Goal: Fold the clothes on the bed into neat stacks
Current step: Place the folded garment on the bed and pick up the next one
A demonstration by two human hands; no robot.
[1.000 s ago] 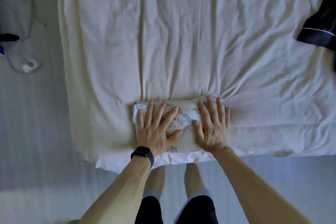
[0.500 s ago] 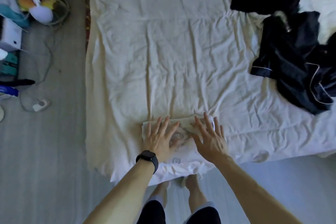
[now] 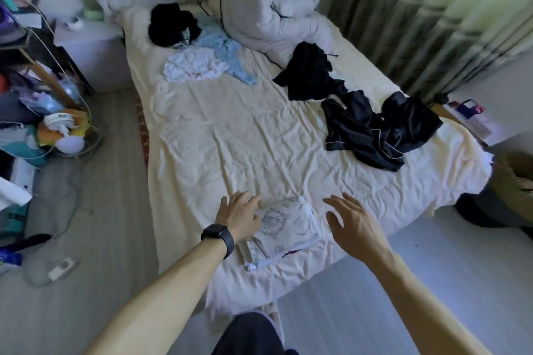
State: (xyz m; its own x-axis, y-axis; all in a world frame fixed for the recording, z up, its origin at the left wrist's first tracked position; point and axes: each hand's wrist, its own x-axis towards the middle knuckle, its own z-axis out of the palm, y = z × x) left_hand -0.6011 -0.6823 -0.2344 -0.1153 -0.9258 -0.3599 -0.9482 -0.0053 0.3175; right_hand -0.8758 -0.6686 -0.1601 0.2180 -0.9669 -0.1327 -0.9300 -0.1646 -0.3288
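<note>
White printed cotton, folded into a tidy packet [image 3: 284, 228], sits at the near edge of the bed [image 3: 230, 147]. Both palms were pressing it flat a moment ago, and now they're off! The left hand [image 3: 239, 217] lies relaxed at its left edge and the right hand [image 3: 353, 228] hovers spread beside it, both empty. One piece looks done. The black pyjamas [image 3: 375, 130] and the white top [image 3: 193, 68] wait unfolded. The floor basket [image 3: 86, 147] holds a blurred jumble.
</note>
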